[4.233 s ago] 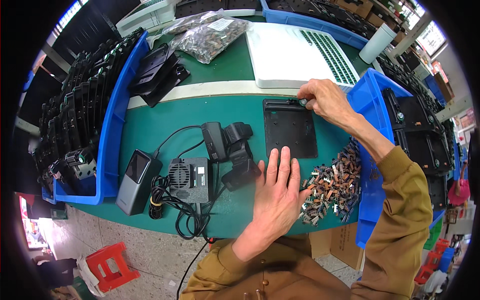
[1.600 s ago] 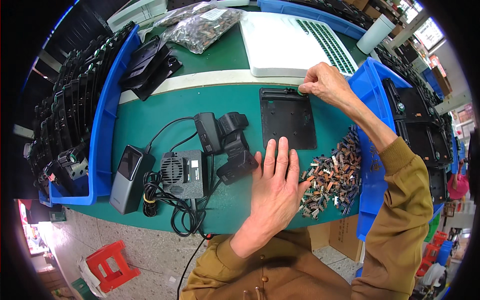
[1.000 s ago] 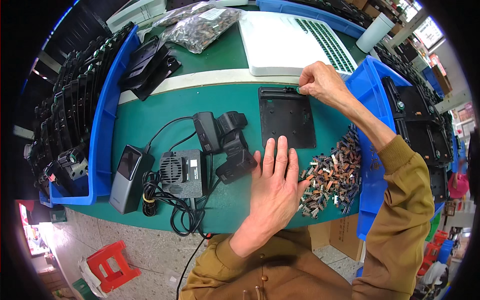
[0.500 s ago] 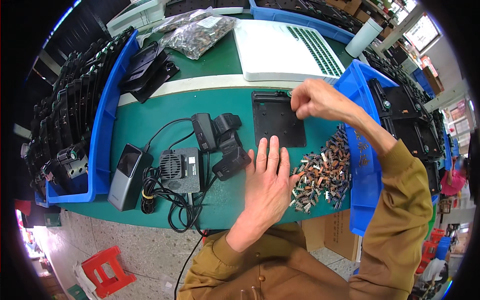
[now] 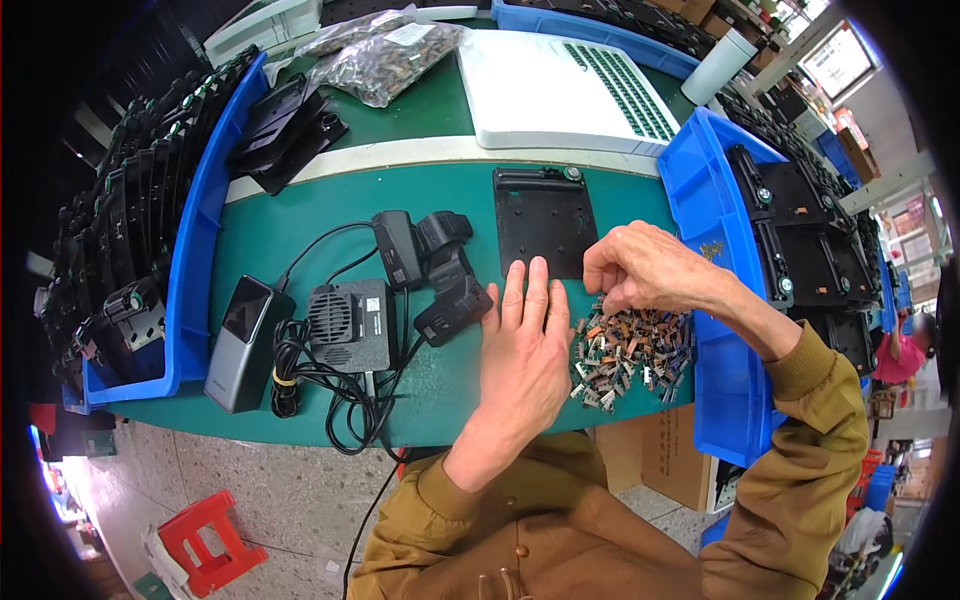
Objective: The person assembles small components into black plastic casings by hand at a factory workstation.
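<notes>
A flat black plate (image 5: 545, 222) with a raised bar and a small round metallic piece along its far edge lies on the green mat. My left hand (image 5: 524, 355) rests flat with fingers stretched out, its fingertips at the plate's near edge. Over the far side of a heap of small brown, white and grey slider-like parts (image 5: 635, 352) is my right hand (image 5: 652, 268), beside the plate's near right corner. Its fingers are curled together toward the thumb; whatever sits between them is hidden.
Black cables (image 5: 350, 405), a grey power bank (image 5: 245, 340), a vented box (image 5: 350, 325) and a black jointed device (image 5: 440, 265) lie left. Blue bins (image 5: 195, 290) of black plates flank the mat. Behind are a white tray (image 5: 530, 95) and bagged parts (image 5: 385, 62).
My right hand has come from the plate's far right corner toward me, over the parts heap. My left hand stays flat by the plate. The whole view has shifted slightly.
</notes>
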A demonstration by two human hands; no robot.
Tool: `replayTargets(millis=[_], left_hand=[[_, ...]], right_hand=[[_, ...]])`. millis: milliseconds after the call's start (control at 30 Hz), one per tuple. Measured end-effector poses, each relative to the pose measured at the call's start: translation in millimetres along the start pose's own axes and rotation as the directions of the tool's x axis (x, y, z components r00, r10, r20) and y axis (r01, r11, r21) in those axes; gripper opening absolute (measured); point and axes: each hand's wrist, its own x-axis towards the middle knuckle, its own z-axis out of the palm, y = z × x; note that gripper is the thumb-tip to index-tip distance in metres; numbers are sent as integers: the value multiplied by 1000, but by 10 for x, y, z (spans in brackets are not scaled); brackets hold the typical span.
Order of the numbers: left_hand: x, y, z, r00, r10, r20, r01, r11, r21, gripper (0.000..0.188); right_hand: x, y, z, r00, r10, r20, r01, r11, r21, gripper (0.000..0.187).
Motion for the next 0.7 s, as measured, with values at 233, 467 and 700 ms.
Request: replayTargets(millis=[233, 467, 700], left_hand=[[4, -31, -17, 1000, -19, 14, 19, 1000, -3, 52], [-15, -60, 0, 1000, 19, -24, -19, 1000, 2, 55], [-21, -54, 17, 999, 21, -39, -21, 1000, 0, 54]], right_hand=[[-290, -246, 151, 975, -217, 47, 213, 974, 77, 18], [-653, -234, 538, 883, -467, 37, 462, 855, -237, 18], [-551, -102, 619, 844, -537, -6, 499, 787, -362, 7]])
